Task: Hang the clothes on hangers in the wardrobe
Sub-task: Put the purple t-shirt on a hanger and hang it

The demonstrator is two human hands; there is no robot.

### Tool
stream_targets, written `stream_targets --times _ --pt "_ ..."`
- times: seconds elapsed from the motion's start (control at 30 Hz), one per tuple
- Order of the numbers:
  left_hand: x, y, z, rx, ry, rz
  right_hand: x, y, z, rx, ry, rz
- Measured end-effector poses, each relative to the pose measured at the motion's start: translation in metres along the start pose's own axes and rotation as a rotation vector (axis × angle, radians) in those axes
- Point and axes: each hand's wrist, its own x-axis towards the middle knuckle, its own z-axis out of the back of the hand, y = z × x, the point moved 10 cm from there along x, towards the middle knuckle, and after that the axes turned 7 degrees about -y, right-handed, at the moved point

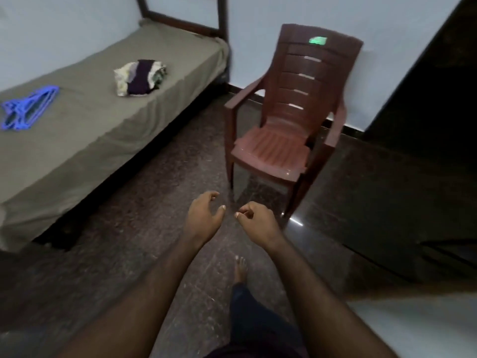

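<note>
Two piles on bed point(103, 125): blue hangers point(28, 107), folded clothes point(140, 77); chair point(284, 143) near.

We see a dim room in soft, even light, motion-blurred throughout. The blue hangers point(28, 107) smear at the left edge, the dark panel point(426, 99) on the right sinks to black, and glare streaks the floor point(295, 223) beside the chair point(273, 146).

This is a bedroom in a home. Left of the left hand point(204, 215), a single bed point(103, 135) with a plain sheet runs along the pale wall point(64, 29), folded clothes point(140, 77) and blue hangers point(28, 107) lying on it. A brown plastic chair point(284, 143) stands beyond the right hand point(258, 223), a tall dark wardrobe point(426, 99) further right. Dark speckled stone floor point(144, 228) lies beneath both hands.
</note>
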Motion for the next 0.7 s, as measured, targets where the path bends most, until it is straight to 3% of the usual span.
stream_targets --times 0.2,0.5,0.7 --pt "0.116 0.061 0.050 0.052 -0.055 0.246 0.140 0.089 -0.052 -0.043 0.140 0.074" --pt "0.221 0.156 0.122 -0.172 -0.300 0.600 0.278 0.209 -0.142 0.021 0.262 0.142" --pt "0.300 0.224 0.138 -0.288 -0.316 0.646 0.334 0.269 -0.218 -0.035 0.335 0.192"
